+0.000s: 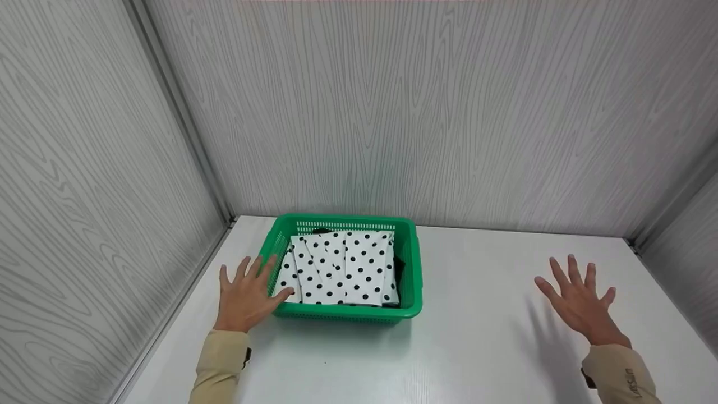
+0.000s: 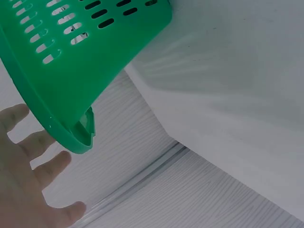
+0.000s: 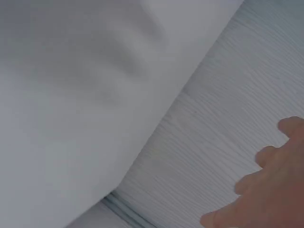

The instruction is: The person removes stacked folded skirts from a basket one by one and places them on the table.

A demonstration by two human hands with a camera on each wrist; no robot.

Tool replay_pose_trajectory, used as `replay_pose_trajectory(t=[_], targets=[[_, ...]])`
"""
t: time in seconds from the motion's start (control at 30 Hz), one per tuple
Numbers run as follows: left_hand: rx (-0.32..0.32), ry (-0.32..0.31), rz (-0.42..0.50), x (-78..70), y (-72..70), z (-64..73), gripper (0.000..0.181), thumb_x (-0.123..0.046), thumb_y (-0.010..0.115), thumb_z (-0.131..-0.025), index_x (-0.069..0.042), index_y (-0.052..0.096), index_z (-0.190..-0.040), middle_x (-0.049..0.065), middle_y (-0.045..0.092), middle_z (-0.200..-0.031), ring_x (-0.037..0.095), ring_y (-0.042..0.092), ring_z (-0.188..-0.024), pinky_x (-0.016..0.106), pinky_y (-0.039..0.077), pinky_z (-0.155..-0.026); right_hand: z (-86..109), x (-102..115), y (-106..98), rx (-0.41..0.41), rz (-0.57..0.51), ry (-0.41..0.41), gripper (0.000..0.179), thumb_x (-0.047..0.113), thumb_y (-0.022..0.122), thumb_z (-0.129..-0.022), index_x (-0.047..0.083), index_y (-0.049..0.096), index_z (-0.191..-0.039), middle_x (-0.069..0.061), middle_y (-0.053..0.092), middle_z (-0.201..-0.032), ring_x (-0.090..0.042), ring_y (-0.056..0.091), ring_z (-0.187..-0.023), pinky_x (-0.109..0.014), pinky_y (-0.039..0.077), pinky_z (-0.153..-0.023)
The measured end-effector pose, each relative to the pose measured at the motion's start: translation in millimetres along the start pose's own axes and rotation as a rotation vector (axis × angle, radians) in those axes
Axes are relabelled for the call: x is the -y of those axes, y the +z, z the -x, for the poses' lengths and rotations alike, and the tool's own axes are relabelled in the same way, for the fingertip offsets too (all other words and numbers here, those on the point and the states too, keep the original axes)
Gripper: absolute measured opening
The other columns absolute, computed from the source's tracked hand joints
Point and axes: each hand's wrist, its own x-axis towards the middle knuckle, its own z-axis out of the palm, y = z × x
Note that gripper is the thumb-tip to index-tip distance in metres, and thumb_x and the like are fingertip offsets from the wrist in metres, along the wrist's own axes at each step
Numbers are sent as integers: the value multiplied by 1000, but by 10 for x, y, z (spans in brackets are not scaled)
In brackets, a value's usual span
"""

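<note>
A green plastic basket (image 1: 416, 269) with slotted walls stands on the white table, left of the middle. Inside it lies a folded white cloth (image 1: 359, 264) with black dots; some dark material peeks out beside and behind it, its kind hidden. My left hand (image 1: 247, 297) is spread with straight fingers at the basket's left side, its thumb and forefinger overlapping the rim in the head view. In the left wrist view the fingers of the left hand (image 2: 28, 175) appear close to the basket's rim (image 2: 52, 126); contact is unclear. My right hand (image 1: 583, 306), fingers spread, hovers above the table's right side and holds nothing.
The white table (image 1: 477, 348) meets a grey wood-grain back wall (image 1: 426, 112). Similar panels stand at the left (image 1: 73, 196) and right (image 1: 690, 292). The right hand's shadow falls on the tabletop.
</note>
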Motion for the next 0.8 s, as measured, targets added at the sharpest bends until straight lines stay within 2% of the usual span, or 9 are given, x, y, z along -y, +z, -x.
replay_pose_trajectory(t=[0.07,0.13,0.23,0.33,0.47,0.7,0.8], targets=[[-45,20,-18,7,-14,-14,71,-56,62,-74,-11,55,-128,18,57,-118,39,47,-112,66,25,-89,-14,63,-40,5,-54,-7,73,51,35,-94,-3,23,-142,-32,10,-144,-53,6,-128,-74,-1,-88],[-72,37,-28,7,-26,-36,66,-52,63,-74,-9,58,-124,18,60,-111,38,51,-107,64,31,-86,-34,137,-76,-11,-104,-25,69,49,40,-93,-5,35,-136,-33,26,-138,-52,29,-120,-69,15,-91],[-101,55,-32,-2,-47,-70,59,-47,64,-75,-7,61,-118,16,63,-104,36,55,-99,59,40,-80,-79,269,-113,-89,-136,-87,58,42,48,-92,-6,50,-125,-31,45,-125,-46,49,-102,-59,36,-83],[-147,77,-20,-9,-54,-111,52,-42,67,-73,-5,65,-110,16,65,-96,35,59,-88,54,46,-66,-151,425,-130,-182,-171,-160,44,32,54,-91,-4,59,-115,-27,57,-111,-40,57,-92,-53,43,-76],[-189,102,-8,-36,-51,-191,45,-36,70,-72,-2,68,-101,16,66,-86,34,60,-73,47,46,-50,-271,616,-136,-262,-259,-228,31,23,57,-91,-2,65,-106,-19,64,-102,-35,61,-89,-49,47,-73],[-144,71,10,-69,-51,-240,40,-33,68,-74,-2,69,-99,16,67,-82,32,59,-64,43,44,-44,-451,953,-24,-297,-397,-237,23,20,58,-90,2,68,-100,-10,67,-90,-18,62,-76,-23,48,-63],[-112,50,38,-73,-23,-247,39,-32,68,-75,-1,68,-99,16,66,-81,31,59,-62,42,45,-44,-510,1108,62,-286,-463,-247,22,19,58,-90,1,68,-98,-9,67,-86,-18,62,-75,-20,48,-62]])
